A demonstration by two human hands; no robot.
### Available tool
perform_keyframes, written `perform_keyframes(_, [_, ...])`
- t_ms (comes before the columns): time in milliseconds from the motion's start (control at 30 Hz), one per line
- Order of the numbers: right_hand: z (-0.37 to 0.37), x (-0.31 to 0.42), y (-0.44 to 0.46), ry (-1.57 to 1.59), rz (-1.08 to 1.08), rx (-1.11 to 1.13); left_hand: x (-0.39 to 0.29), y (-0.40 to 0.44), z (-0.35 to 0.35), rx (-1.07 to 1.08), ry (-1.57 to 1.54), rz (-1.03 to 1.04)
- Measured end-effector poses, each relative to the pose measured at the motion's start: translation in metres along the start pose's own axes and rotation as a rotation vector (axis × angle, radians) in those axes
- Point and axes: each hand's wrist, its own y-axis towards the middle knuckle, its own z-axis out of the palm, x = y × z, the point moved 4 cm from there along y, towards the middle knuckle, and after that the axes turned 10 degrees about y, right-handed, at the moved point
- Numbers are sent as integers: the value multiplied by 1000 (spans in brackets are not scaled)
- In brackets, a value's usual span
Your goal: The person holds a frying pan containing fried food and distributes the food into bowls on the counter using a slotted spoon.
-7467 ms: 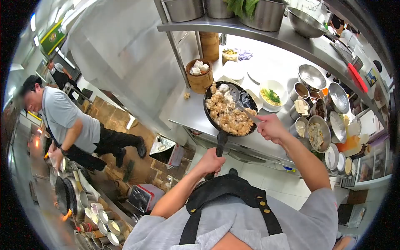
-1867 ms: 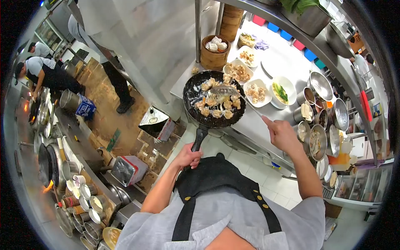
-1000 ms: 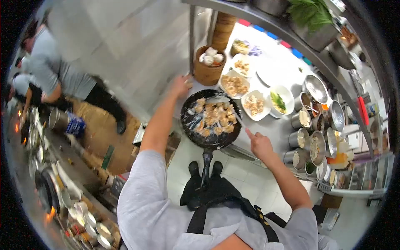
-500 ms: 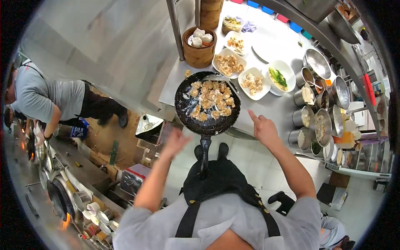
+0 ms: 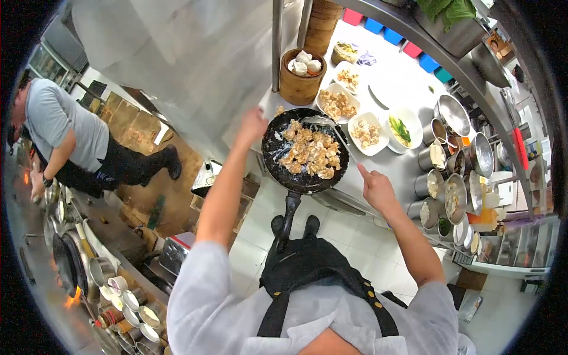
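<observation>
A black frying pan with browned, battered-looking food pieces rests at the counter's edge, its handle pointing toward my body. My right hand closes around a spatula handle, index finger stretched along it. The metal spatula reaches over the pan's right side, its head at the far rim among the food. My left hand is beside the pan's upper left rim, off the handle. Motion blurs its fingers, so I cannot see whether it holds anything.
White bowls of similar food stand behind the pan, beside a bowl with greens. A bamboo steamer holds dumplings. Metal containers crowd the right. At left, another person works by a stove with flames.
My left hand has moved forward from beside the pan handle to the upper left rim. The food has bunched together toward the pan's right side. My right hand keeps the spatula.
</observation>
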Motion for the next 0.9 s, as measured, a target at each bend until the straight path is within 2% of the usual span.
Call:
perform_keyframes(67, [2, 4, -1, 9, 3, -13, 5, 61, 33, 239, -121, -98])
perform_keyframes(100, [-1, 8, -2, 7, 23, 2, 7, 79, 44, 240, -128, -80])
perform_keyframes(167, [-9, 14, -8, -3, 55, 18, 14, 100, 78, 578, -104, 251])
perform_keyframes(200, [-12, 17, -9, 16, 87, 42, 29, 117, 105, 604, -62, 351])
perform_keyframes(233, [-11, 18, -12, 41, 119, 69, 26, 118, 101, 608, -60, 356])
perform_keyframes(333, [-3, 12, -21, 75, 130, 36, 13, 108, 69, 582, 44, 417])
perform_keyframes(400, [-1, 6, -22, 106, 112, 6, 6, 104, 26, 538, -64, 88])
perform_keyframes(433, [0, 2, -22, 108, 104, -14, -2, 93, 11, 536, -58, 83])
perform_keyframes(500, [6, -1, -20, 124, 99, -29, -31, 49, -11, 381, 135, 321])
perform_keyframes(567, [10, -7, -8, 77, 89, -20, -53, -21, -30, -22, 210, 337])
perform_keyframes(633, [9, -3, 1, 99, 40, -31, -33, -110, -29, -151, 73, 38])
perform_keyframes(667, [9, 0, 7, 114, -8, -60, -9, -156, -7, 65, -169, -192])
perform_keyframes(700, [9, 2, 10, 124, -2, -62, 16, -202, 31, 343, -226, -206])
perform_keyframes(733, [12, 7, 11, 122, -41, -9, -16, -253, 31, 743, -623, -600])
perform_keyframes(767, [14, 14, 6, 120, -83, 49, -24, -290, 55, 1087, -1096, -593])
perform_keyframes(800, [7, 26, -2, 87, -80, 128, -57, -302, 41, 1104, -1385, -663])
perform_keyframes(833, [-5, 32, -8, 88, -79, 123, -67, -307, 46, 1049, -1471, -620])
perform_keyframes(900, [-24, 31, -21, 104, -66, 165, -77, -307, 50, 996, -1435, -693])
